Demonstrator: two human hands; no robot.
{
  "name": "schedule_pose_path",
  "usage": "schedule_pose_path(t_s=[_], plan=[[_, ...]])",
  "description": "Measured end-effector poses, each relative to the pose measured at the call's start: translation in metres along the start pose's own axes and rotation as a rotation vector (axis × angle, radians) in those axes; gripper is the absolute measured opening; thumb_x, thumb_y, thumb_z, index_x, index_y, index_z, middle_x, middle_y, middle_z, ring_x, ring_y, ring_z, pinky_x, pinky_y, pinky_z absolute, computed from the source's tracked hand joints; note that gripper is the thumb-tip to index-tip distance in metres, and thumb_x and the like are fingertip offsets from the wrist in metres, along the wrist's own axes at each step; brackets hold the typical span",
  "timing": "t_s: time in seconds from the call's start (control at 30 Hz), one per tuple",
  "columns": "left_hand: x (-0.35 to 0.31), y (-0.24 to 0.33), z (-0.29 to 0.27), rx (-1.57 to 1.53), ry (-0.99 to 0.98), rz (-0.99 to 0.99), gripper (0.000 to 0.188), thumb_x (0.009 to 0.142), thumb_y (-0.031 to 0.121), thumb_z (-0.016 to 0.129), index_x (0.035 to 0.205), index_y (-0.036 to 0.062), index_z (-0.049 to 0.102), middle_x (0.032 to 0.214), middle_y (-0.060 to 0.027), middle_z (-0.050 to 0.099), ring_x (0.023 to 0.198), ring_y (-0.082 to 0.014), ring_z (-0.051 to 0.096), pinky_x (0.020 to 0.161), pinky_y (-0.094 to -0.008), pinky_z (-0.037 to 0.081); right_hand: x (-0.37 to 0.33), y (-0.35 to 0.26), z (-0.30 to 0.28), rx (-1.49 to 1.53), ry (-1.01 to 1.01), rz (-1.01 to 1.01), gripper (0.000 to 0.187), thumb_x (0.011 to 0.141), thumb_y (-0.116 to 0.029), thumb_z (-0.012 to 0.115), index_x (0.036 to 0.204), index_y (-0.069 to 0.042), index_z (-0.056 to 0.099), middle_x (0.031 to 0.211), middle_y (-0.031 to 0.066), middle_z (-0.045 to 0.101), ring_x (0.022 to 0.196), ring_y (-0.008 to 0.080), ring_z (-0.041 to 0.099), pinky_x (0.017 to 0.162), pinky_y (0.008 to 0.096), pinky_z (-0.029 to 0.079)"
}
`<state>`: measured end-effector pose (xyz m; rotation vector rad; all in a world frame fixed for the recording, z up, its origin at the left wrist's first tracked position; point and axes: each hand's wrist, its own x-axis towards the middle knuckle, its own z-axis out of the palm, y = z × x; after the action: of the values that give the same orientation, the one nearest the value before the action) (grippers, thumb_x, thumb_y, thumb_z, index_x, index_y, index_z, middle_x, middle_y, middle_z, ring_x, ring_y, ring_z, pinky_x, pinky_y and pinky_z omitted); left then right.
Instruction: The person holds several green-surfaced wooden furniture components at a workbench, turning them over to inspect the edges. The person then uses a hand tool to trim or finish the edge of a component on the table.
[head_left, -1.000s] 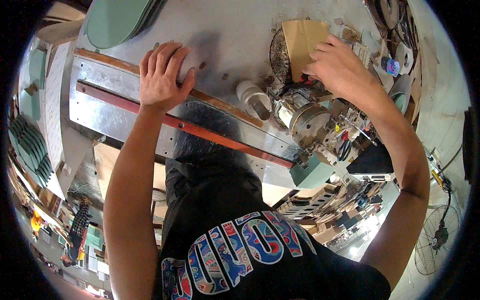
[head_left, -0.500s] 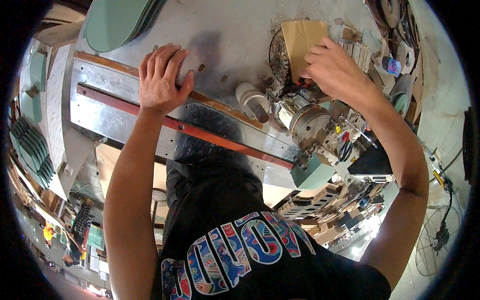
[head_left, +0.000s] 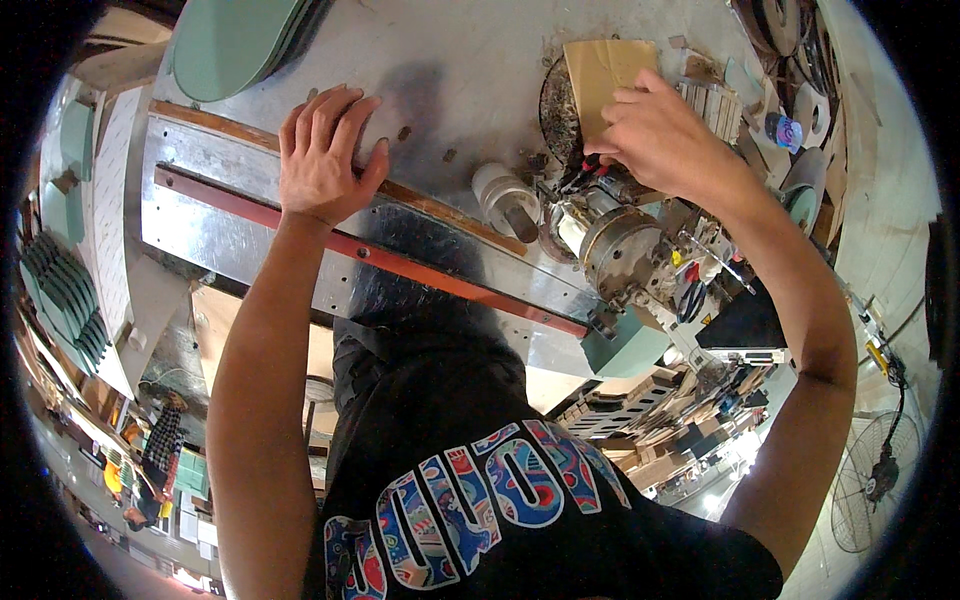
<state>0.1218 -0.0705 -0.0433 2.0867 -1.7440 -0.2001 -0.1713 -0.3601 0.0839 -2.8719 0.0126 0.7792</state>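
My left hand (head_left: 325, 155) rests palm down on the grey metal table (head_left: 470, 90), fingers slightly spread, with nothing in it. It lies just beyond the wooden strip (head_left: 440, 208) and the long red bar (head_left: 400, 265). My right hand (head_left: 660, 135) is closed on a red-handled hand tool (head_left: 592, 164), which looks like pliers; its dark end points down at the machine head. Most of its handle is hidden by my fingers. Beneath the tool sits the machine's round metal body (head_left: 615, 245). A tan cardboard piece (head_left: 605, 75) lies just beyond my right hand.
A stack of green oval-ended panels (head_left: 225, 55) lies at the far left. A white cylinder (head_left: 495, 190) stands beside the machine. Tape rolls and scraps crowd the right edge, near a blue roll (head_left: 783, 132). A fan (head_left: 875, 480) stands lower right. People work in the lower-left background.
My right hand has lifted and shifted slightly, and more of the red-handled tool shows below its fingers. My left hand stays in place.
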Motion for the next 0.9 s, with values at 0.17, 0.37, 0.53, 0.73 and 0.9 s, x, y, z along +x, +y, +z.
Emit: schedule_pose_path(t_s=[0.17,0.37,0.53,0.73,0.9], plan=[[-0.001,-0.001,0.000,-0.008,0.001,-0.001,0.057,0.095,0.031,0.077,0.149,0.0214,0.063,0.153,-0.0065,0.059,0.149,-0.0320,0.053,0.128,-0.0555,0.035,0.001,-0.006,-0.008,0.138,-0.074,-0.033,0.014,0.095,-0.034,0.081,0.100,-0.026,0.090,0.082,0.0025,0.076,0.098,0.0237,0.071,0.094,0.0420,0.042],[0.000,0.001,0.000,-0.004,0.025,0.006,0.056,0.095,0.031,0.078,0.148,0.0211,0.064,0.152,-0.0059,0.060,0.148,-0.0320,0.053,0.127,-0.0549,0.036,-0.004,0.000,-0.016,0.142,-0.047,0.018,0.013,0.097,-0.032,0.079,0.103,-0.028,0.089,0.086,0.0025,0.077,0.099,0.0251,0.073,0.100,0.0457,0.042],[0.001,0.002,-0.001,0.025,0.039,-0.009,0.053,0.094,0.032,0.078,0.145,0.0212,0.066,0.148,-0.0041,0.061,0.146,-0.0297,0.055,0.126,-0.0535,0.039,-0.008,0.004,-0.034,0.089,-0.004,0.061,0.009,0.091,-0.024,0.083,0.100,-0.023,0.086,0.084,0.0025,0.067,0.095,0.0240,0.067,0.099,0.0426,0.043],[-0.003,-0.001,0.004,0.010,0.004,-0.003,0.057,0.096,0.031,0.076,0.150,0.0211,0.062,0.154,-0.0067,0.059,0.150,-0.0329,0.051,0.127,-0.0561,0.035,-0.007,0.000,-0.024,0.111,-0.054,0.064,0.011,0.096,-0.026,0.080,0.102,-0.026,0.089,0.085,0.0031,0.075,0.097,0.0259,0.072,0.100,0.0447,0.042],[-0.003,-0.001,0.003,0.013,0.003,-0.005,0.056,0.096,0.031,0.076,0.150,0.0212,0.062,0.154,-0.0068,0.058,0.151,-0.0331,0.051,0.128,-0.0560,0.035,-0.003,0.001,-0.006,0.118,-0.026,0.029,0.015,0.097,-0.028,0.078,0.106,-0.027,0.091,0.085,0.0042,0.077,0.097,0.0267,0.073,0.096,0.0439,0.042]])
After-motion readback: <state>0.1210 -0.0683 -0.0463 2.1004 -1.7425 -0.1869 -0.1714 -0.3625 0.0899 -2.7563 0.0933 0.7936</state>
